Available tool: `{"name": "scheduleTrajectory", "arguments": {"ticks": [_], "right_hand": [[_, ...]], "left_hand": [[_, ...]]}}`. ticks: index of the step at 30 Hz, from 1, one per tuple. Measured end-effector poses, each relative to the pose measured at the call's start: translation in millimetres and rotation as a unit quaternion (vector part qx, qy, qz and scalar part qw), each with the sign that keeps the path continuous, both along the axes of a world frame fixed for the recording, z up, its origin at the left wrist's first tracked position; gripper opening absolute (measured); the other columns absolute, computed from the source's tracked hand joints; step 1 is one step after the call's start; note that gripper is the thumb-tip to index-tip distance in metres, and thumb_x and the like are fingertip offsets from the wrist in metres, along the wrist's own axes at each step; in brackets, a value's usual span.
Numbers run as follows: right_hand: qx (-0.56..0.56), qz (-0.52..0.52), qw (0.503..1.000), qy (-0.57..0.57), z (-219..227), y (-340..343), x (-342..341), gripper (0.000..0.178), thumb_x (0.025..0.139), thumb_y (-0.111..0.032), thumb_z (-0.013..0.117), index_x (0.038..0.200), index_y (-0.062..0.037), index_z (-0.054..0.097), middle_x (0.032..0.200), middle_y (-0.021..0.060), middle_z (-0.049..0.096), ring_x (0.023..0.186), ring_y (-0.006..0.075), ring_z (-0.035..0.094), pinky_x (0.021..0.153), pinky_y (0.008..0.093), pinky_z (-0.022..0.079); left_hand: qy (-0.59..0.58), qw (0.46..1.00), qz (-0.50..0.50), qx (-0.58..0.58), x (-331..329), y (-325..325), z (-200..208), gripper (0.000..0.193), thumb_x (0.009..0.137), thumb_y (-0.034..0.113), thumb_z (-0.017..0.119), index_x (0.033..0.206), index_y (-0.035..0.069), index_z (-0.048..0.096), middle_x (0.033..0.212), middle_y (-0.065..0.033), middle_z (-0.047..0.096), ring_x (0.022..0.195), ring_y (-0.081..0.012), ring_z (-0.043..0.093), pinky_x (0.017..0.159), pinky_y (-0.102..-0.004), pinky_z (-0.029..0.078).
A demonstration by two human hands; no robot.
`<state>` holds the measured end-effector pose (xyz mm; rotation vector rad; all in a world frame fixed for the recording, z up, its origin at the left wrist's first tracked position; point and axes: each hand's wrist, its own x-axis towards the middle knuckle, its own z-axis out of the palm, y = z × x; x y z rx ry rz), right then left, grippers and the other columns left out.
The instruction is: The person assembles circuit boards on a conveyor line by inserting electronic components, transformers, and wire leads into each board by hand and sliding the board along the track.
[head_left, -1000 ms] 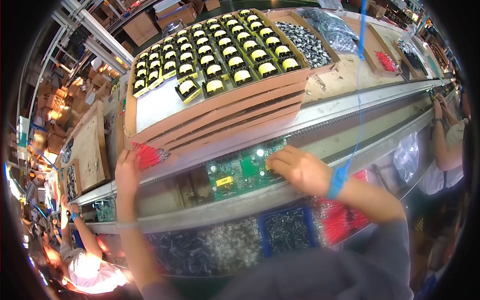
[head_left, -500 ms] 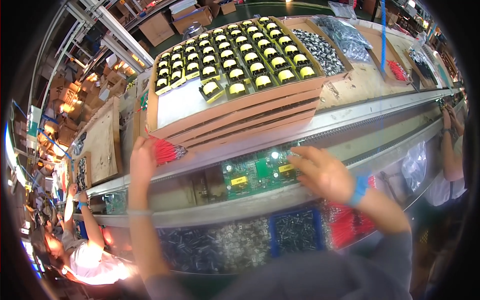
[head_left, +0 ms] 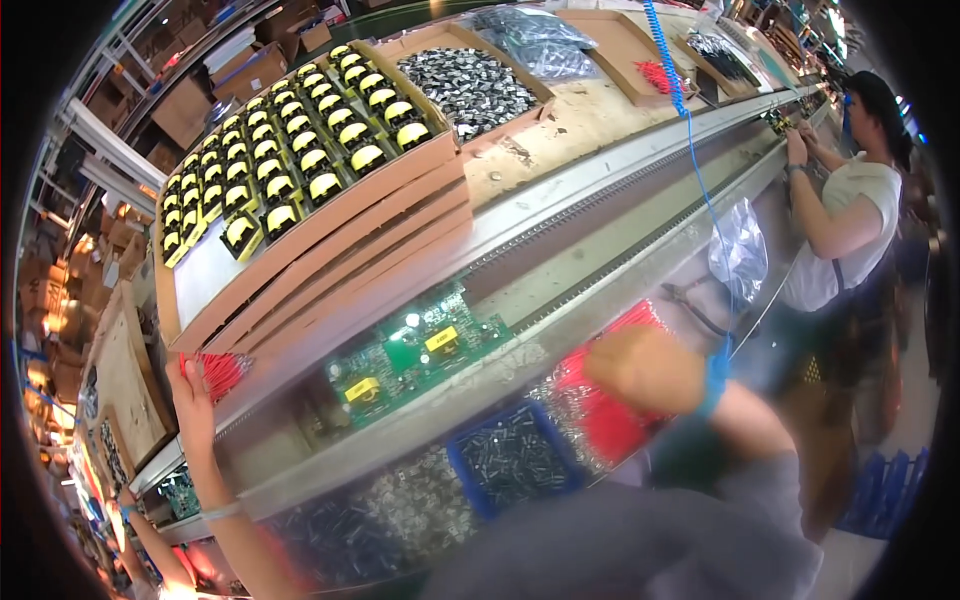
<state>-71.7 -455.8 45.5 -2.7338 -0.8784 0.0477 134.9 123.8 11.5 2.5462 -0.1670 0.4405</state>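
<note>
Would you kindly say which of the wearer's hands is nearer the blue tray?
Right. The right hand is over red wires beside the blue tray; the left hand is farther left, at another red bundle.

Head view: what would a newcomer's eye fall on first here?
Probably the rows of yellow-black parts in the brown box, upper left. Next, the green board in the track near centre, then the red wires right of centre, partly hidden by the blurred right hand. A red bundle fans from the left hand, at left.
</note>
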Motion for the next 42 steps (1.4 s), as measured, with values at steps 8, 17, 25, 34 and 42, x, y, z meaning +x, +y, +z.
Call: {"name": "scheduleTrajectory", "arguments": {"ticks": [8, 17, 25, 34, 42], "right_hand": [[-0.028, 0.004, 0.999, 0.038, -15.9, 11.8, -11.2, 0.016, 0.079, -0.013, 0.061, 0.092, -0.0040, 0.061, 0.086, 0.0104, 0.063, 0.082, 0.0297, 0.067, 0.075, 0.0417, 0.055], [0.159, -0.034, 0.981, 0.108, -7.5, 6.9, -5.4, 0.016, 0.085, -0.006, 0.062, 0.101, -0.0039, 0.062, 0.093, 0.0154, 0.063, 0.089, 0.0340, 0.066, 0.077, 0.0433, 0.054], [0.160, -0.084, 0.975, 0.130, -3.8, -2.4, -13.6, 0.014, 0.087, -0.003, 0.061, 0.101, -0.0023, 0.059, 0.091, 0.0159, 0.060, 0.087, 0.0369, 0.063, 0.080, 0.0458, 0.053], [-0.034, -0.038, 0.992, 0.119, -8.6, -2.1, -16.9, 0.014, 0.086, -0.011, 0.056, 0.096, -0.0030, 0.059, 0.093, 0.0129, 0.060, 0.087, 0.0316, 0.067, 0.065, 0.0432, 0.058], [-0.048, -0.014, 0.990, 0.134, -8.4, -1.4, -19.6, 0.016, 0.086, -0.011, 0.057, 0.100, -0.0041, 0.057, 0.092, 0.0114, 0.060, 0.086, 0.0303, 0.067, 0.061, 0.0409, 0.057]], "left_hand": [[0.120, 0.849, 0.024, -0.514, -94.0, -102.6, 55.2, 0.024, 0.110, 0.034, 0.047, 0.108, 0.010, 0.054, 0.077, 0.0029, 0.047, 0.071, -0.0069, 0.049, 0.072, -0.0273, 0.049], [0.270, 0.748, -0.161, -0.584, -154.9, -174.5, 53.6, 0.025, 0.110, 0.026, 0.046, 0.113, 0.003, 0.054, 0.067, 0.0029, 0.043, 0.061, -0.0122, 0.045, 0.078, -0.0353, 0.049], [0.340, 0.684, -0.174, -0.622, -154.8, -205.6, 50.3, 0.026, 0.100, 0.017, 0.063, 0.119, 0.001, 0.057, 0.093, -0.0057, 0.057, 0.089, -0.0190, 0.057, 0.088, -0.0394, 0.051], [0.395, 0.648, -0.109, -0.642, -143.2, -247.1, 72.9, 0.020, 0.101, 0.011, 0.060, 0.121, 0.007, 0.056, 0.098, -0.0069, 0.058, 0.086, -0.0180, 0.058, 0.072, -0.0335, 0.052], [0.271, 0.817, -0.089, -0.501, -111.6, -252.1, 49.7, 0.017, 0.094, 0.004, 0.071, 0.110, 0.002, 0.065, 0.093, -0.0029, 0.067, 0.078, -0.0046, 0.054, 0.067, -0.0201, 0.043]]}}
